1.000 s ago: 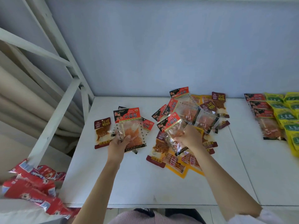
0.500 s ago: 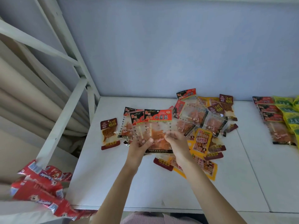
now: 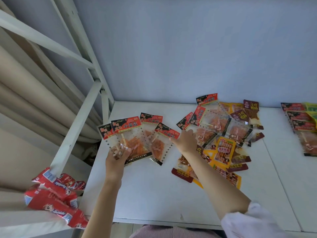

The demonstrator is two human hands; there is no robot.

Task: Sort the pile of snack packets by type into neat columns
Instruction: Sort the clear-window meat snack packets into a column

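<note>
On the counter (image 3: 145,194), left hand (image 3: 115,160): grips a fan of red-topped clear snack packets (image 3: 135,140).
Right hand (image 3: 186,140): fingers spread, between fan and mixed pile (image 3: 223,143).

The left hand (image 3: 116,158) grips a fan of red-topped clear packets (image 3: 132,138) by their lower ends, thumb curled over the front; the fan spreads up and away from its fingers (image 3: 124,151) above the white bench (image 3: 151,194). The right hand (image 3: 186,140) reaches across with loosely bent fingers (image 3: 188,132) at the left edge of the mixed pile (image 3: 223,134); whether they hold a packet cannot be told. Just beyond those fingers lie more red-topped packets, with yellow packets (image 3: 224,150) and dark brown packets (image 3: 250,110) further off. Well apart, at the far right, stand sorted columns (image 3: 301,121). Below the left hand's side, off the bench, lies a heap of red wrappers (image 3: 56,198).
</note>
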